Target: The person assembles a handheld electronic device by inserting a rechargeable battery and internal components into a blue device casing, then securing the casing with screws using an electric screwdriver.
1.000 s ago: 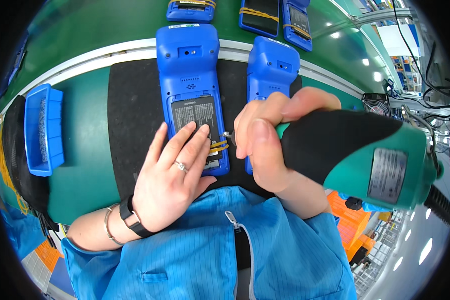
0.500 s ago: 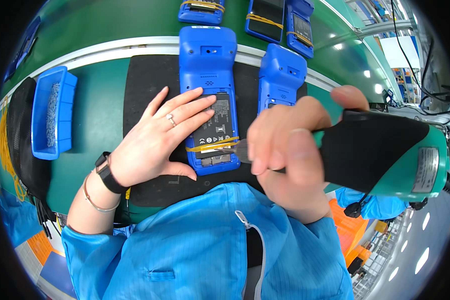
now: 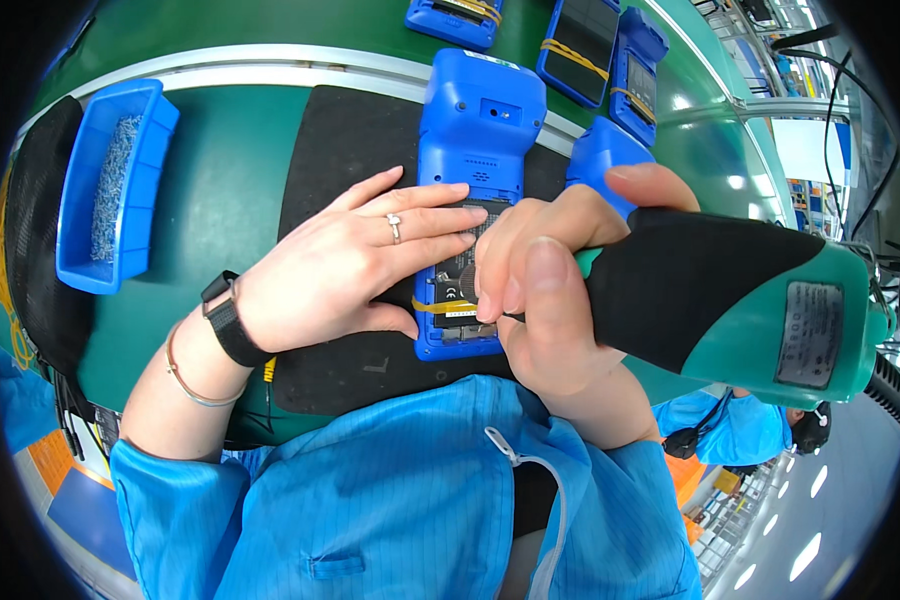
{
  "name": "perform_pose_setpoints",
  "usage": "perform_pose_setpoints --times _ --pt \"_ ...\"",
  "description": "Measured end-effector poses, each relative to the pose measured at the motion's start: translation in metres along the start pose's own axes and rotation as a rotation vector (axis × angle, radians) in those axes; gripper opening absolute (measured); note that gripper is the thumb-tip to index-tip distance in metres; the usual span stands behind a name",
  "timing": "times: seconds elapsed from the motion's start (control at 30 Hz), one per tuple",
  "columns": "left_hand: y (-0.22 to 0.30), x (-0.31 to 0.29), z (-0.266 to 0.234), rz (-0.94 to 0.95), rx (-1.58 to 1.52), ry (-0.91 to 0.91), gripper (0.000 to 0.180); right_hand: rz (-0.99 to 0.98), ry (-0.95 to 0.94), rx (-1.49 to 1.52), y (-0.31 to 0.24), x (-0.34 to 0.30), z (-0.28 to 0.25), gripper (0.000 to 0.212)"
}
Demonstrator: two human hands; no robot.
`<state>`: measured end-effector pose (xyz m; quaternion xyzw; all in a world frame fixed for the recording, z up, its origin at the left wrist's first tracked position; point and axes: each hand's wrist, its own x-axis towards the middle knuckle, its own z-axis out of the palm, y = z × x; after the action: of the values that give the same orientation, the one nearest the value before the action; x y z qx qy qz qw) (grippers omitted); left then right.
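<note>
A blue handheld device (image 3: 485,110) lies back side up on a black mat (image 3: 355,130), its black battery (image 3: 450,270) exposed. A yellow rubber band (image 3: 432,306) crosses the battery's lower part. My left hand (image 3: 345,255) lies flat over the left of the device, fingers stretched across the battery and thumb near its lower left edge. My right hand (image 3: 555,290) is closed around the front of a green and black power screwdriver (image 3: 715,300), held nearly level. The tool's ridged front end is over the battery beside the rubber band; its tip is hard to make out.
A blue bin (image 3: 155,200) of small metal pieces (image 3: 115,190) stands at the left by a black mesh item (image 3: 50,230). Another blue device (image 3: 605,150) lies right of mine. Several banded devices, including a dark-screened one (image 3: 578,50), lie beyond a white rail (image 3: 240,62).
The view has shifted, moving the device rightward in the picture. My right hand with the screwdriver has come left over the device, closer to my left hand, which stays flat on it.
</note>
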<state>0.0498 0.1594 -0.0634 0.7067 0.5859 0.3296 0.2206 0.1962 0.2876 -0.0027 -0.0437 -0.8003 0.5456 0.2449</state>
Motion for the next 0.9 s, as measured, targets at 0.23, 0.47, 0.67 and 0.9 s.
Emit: perform_pose_setpoints --times 0.23,0.47,0.67,0.9 --pt "0.000 -0.001 0.000 -0.004 0.002 0.004 0.075 0.017 -0.052 -0.047 -0.003 -0.002 0.003 0.019" --pt "0.001 -0.002 0.002 0.014 0.058 0.036 0.074 -0.063 -0.203 -0.382 -0.018 0.006 0.004 0.017" --pt "0.002 -0.001 0.002 0.018 0.053 0.019 0.074 -0.083 -0.024 -0.104 -0.005 -0.004 0.012 0.027" --pt "0.002 -0.001 0.003 0.026 0.047 0.025 0.073 -0.124 0.071 -0.009 -0.007 -0.007 0.005 0.039"
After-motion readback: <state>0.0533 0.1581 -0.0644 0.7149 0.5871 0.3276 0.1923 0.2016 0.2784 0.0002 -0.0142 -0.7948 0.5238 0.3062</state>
